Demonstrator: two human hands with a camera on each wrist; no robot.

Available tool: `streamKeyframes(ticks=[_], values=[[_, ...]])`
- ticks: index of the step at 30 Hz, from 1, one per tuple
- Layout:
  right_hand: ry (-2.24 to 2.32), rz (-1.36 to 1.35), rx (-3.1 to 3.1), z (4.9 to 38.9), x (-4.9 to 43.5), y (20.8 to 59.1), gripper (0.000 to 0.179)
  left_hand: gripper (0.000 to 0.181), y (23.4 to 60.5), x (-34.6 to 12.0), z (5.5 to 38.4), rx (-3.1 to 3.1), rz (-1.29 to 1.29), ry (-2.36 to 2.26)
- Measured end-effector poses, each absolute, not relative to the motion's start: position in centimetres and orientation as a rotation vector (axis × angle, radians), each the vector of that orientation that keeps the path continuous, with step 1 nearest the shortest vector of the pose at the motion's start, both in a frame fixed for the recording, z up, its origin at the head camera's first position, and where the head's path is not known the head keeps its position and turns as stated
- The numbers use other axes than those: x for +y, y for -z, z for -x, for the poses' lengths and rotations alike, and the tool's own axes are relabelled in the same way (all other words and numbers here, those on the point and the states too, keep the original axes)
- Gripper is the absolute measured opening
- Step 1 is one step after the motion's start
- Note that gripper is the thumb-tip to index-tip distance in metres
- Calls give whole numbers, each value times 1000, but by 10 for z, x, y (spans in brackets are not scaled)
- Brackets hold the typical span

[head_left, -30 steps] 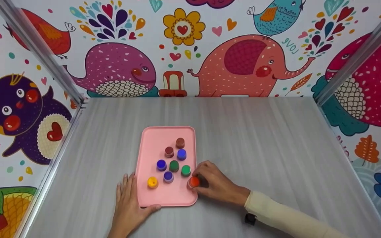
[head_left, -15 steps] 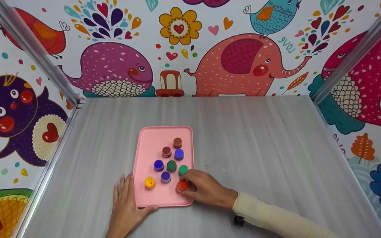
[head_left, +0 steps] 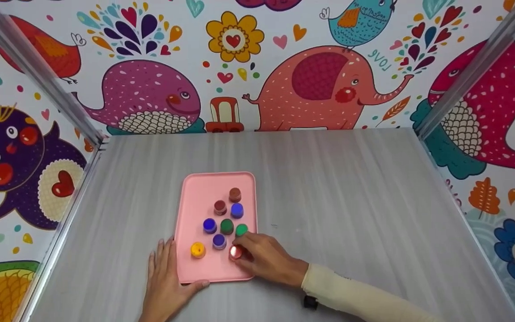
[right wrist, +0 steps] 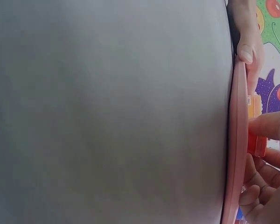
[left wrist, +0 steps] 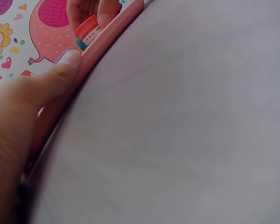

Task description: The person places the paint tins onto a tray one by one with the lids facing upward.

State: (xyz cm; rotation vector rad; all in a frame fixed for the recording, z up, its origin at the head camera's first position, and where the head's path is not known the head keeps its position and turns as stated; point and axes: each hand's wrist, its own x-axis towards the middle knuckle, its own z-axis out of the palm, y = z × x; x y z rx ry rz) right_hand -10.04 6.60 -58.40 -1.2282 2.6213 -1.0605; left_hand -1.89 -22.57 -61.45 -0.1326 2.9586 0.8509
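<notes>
My right hand [head_left: 271, 260] pinches a small red-lidded paint jar [head_left: 235, 253] between thumb and fingers, low over the front right part of a pink tray [head_left: 195, 271]. Its lid shines with glare in the head view; in the left wrist view the red lid [left wrist: 87, 26] and a printed label show. My left hand [head_left: 164, 281] lies along the tray's left side, fingers straight, with the thumb [left wrist: 60, 77] at the front rim. Closest to the right hand's fingers is a green jar [head_left: 241, 230], partly covered by them. A yellow jar [head_left: 198, 249] stands left of the red one.
More paint jars stand on the tray: a purple one [head_left: 219, 241], a dark green one [head_left: 226, 226], blue ones [head_left: 209, 225], a maroon one [head_left: 220, 207] and a brown one [head_left: 235, 194]. Grey tabletop [head_left: 338, 197] surrounds the tray, with patterned walls behind and beside it.
My right hand has carried the red jar leftward from the tray's right rim, further in over the tray. The left hand keeps its place at the tray; the head view has shifted slightly.
</notes>
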Motion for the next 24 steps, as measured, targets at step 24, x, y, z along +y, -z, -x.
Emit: streamKeyframes(ticks=[24], values=[[1154,1386,2905,126,149,573,40,118,575,-211,28,2922,25,-774]])
